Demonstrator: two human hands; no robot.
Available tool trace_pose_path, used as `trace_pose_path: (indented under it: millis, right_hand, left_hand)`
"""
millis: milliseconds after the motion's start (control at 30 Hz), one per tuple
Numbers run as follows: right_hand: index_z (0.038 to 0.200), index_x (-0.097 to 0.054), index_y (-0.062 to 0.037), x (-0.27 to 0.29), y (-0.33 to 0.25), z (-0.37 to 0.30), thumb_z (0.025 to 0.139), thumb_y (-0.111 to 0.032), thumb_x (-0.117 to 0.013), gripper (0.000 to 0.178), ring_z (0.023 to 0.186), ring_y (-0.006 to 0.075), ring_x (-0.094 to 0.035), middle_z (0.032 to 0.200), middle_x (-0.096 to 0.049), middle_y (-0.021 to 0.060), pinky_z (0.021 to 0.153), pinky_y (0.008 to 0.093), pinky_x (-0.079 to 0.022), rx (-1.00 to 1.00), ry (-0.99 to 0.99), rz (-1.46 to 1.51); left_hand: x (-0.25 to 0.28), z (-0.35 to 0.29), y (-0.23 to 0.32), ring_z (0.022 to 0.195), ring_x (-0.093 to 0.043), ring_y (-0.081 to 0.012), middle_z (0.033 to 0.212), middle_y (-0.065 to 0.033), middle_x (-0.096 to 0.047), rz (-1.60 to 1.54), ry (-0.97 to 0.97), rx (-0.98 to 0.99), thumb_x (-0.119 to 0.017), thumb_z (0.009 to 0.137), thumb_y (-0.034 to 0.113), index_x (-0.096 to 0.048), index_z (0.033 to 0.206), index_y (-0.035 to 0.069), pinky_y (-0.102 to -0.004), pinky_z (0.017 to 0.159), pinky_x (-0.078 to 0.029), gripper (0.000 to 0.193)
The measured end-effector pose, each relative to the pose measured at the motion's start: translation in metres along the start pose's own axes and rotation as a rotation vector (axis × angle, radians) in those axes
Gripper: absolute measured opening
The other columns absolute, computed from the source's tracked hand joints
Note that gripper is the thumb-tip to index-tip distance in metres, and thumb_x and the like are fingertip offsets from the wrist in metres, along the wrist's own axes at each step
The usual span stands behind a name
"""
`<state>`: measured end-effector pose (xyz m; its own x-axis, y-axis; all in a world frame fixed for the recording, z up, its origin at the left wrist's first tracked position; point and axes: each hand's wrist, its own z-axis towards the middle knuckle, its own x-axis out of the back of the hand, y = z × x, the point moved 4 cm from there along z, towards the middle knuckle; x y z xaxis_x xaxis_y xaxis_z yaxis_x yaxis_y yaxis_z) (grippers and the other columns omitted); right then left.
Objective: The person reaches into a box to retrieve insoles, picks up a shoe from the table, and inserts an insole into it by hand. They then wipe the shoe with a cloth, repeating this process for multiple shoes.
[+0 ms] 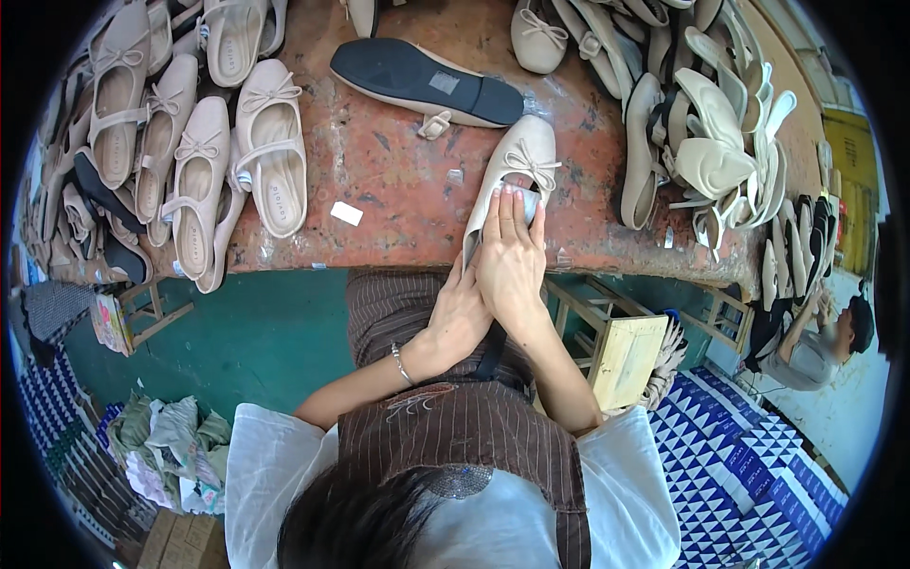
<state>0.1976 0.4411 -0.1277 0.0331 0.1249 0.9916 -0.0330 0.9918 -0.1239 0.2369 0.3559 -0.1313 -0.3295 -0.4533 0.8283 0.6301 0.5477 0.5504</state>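
A beige flat shoe (523,142) with a bow stands toe away from me at the table's near edge. My left hand (459,311) is closed around its heel end, partly covered by the other hand. Over the shoe's opening, my right hand (512,261) lies with fingers stretched flat and reaching inside. Beneath those fingertips shows a pale grey-white piece (531,201), too covered to name. Just beyond, another flat shoe (427,83) lies sole up, its black sole showing and a small buckle strap sticking out.
Rows of beige shoes (270,147) crowd the table's left; more shoes and loose cream shoe parts (716,166) pile at right. A white card (347,213) lies on the worn red tabletop (379,180). Below right are a wooden stool (627,360) and blue-white boxes (730,455). A person (815,346) sits far right.
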Motion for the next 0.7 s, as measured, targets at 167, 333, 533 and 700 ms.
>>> trace_pose_path:
  millis: [167,333,533,700]
  right_hand:
    - [0.109,-0.058,0.0111,0.027,0.004,0.049,0.082,-0.007,-0.048,0.034,0.110,0.0398,-0.059,0.105,-0.063,0.0287,0.116,0.0613,-0.013,-0.122,-0.048,0.023]
    - [0.128,-0.047,0.0163,0.029,0.004,0.035,0.082,-0.009,-0.056,0.053,0.128,0.0438,-0.048,0.129,-0.053,0.0335,0.116,0.0595,-0.016,-0.121,0.036,0.058]
    - [0.121,-0.047,0.0216,0.027,0.006,0.038,0.082,-0.005,-0.049,0.047,0.106,0.0445,-0.059,0.108,-0.059,0.0337,0.116,0.0524,-0.024,-0.190,-0.128,0.127]
    - [0.130,-0.041,0.0208,0.031,-0.009,0.026,0.078,-0.009,-0.057,0.062,0.131,0.0449,-0.044,0.132,-0.049,0.0370,0.116,0.0566,-0.019,-0.051,-0.021,0.047]
  left_hand:
    - [-0.003,0.001,-0.001,0.132,-0.045,-0.0372,0.130,-0.0242,-0.055,0.074,-0.081,0.020,-0.055,0.083,0.011,-0.059,0.119,-0.010,-0.0537,0.110,-0.035,0.042]
    - [-0.002,0.001,-0.001,0.135,-0.041,-0.0386,0.135,-0.0257,-0.051,0.017,0.004,0.049,-0.054,0.084,0.013,-0.058,0.123,-0.008,-0.0534,0.111,-0.034,0.045]
    - [-0.005,-0.002,-0.002,0.135,-0.041,-0.0381,0.135,-0.0249,-0.052,0.067,-0.055,0.026,-0.054,0.083,0.013,-0.058,0.123,-0.009,-0.0540,0.113,-0.032,0.046]
    - [-0.003,-0.001,-0.001,0.132,-0.045,-0.0360,0.128,-0.0211,-0.059,-0.020,-0.069,0.066,-0.053,0.084,0.015,-0.058,0.126,-0.005,-0.0526,0.114,-0.031,0.048]
